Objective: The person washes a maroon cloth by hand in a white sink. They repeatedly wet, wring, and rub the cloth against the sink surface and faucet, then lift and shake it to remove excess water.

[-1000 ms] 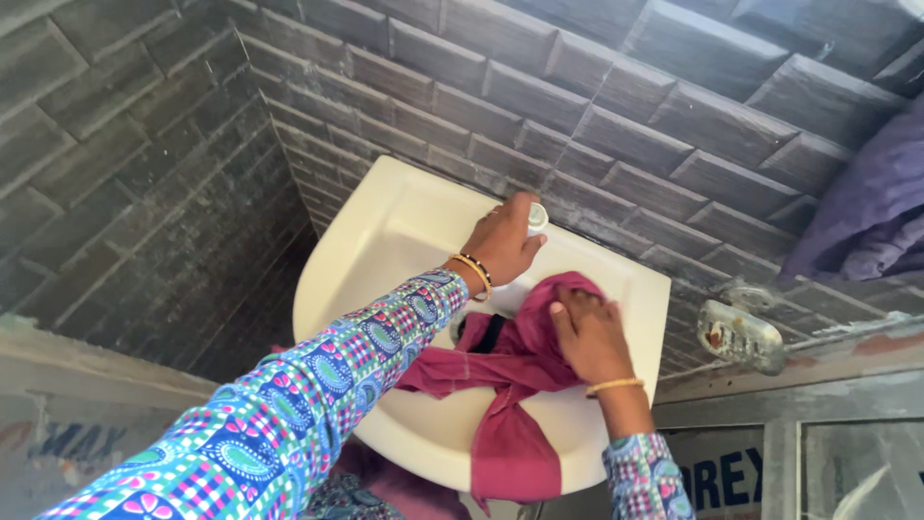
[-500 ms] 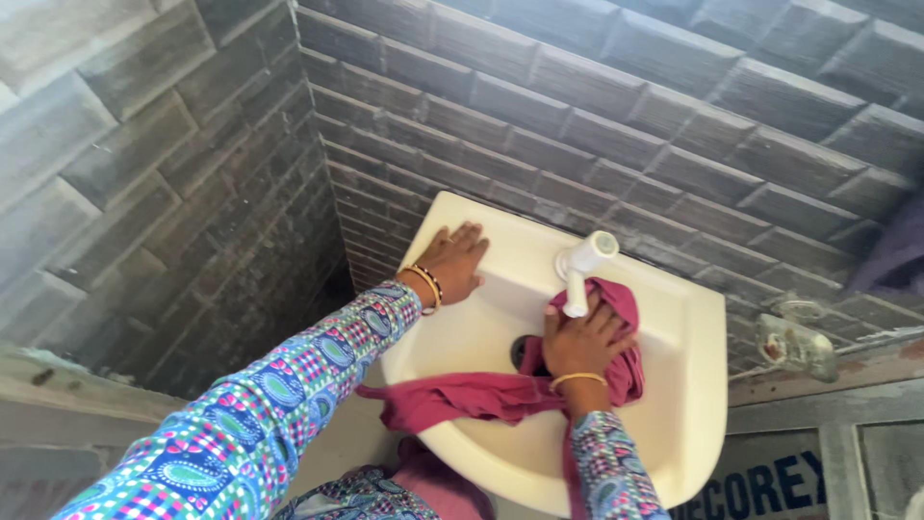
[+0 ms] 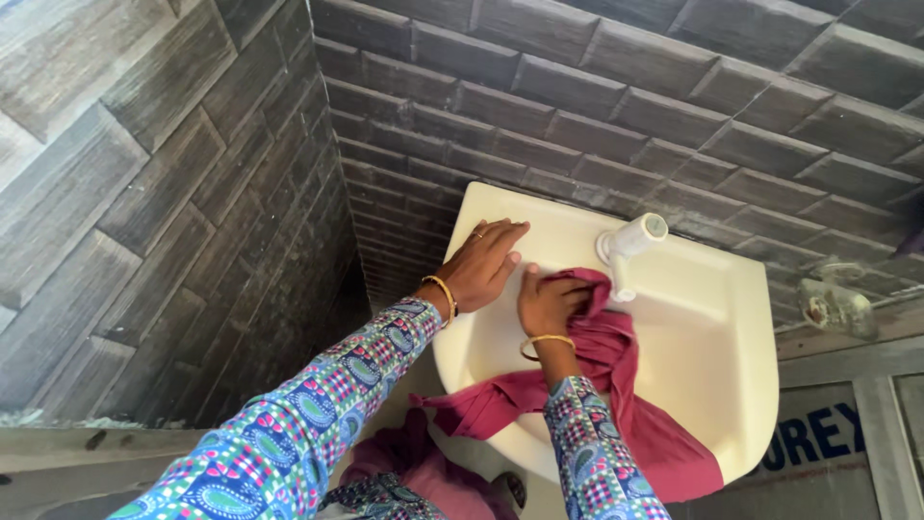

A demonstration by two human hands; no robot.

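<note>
Head view: right hand (image 3: pixel 551 303) bunches a soft, limp magenta cloth (image 3: pixel 597 376) inside the cream basin (image 3: pixel 712 318) beside the tap (image 3: pixel 628 246); left hand (image 3: pixel 484 262) lies flat, empty, on the rim. Probably wet; best gripped by gathered folds.

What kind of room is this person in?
Probably a bathroom or washroom. A cream wash basin with a white tap is fixed to a grey tiled wall, and the right hand presses a maroon cloth into the basin.

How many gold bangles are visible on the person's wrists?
2: one gold bangle on the left wrist beside the basin rim, another gold bangle on the right wrist above the maroon cloth.
</note>
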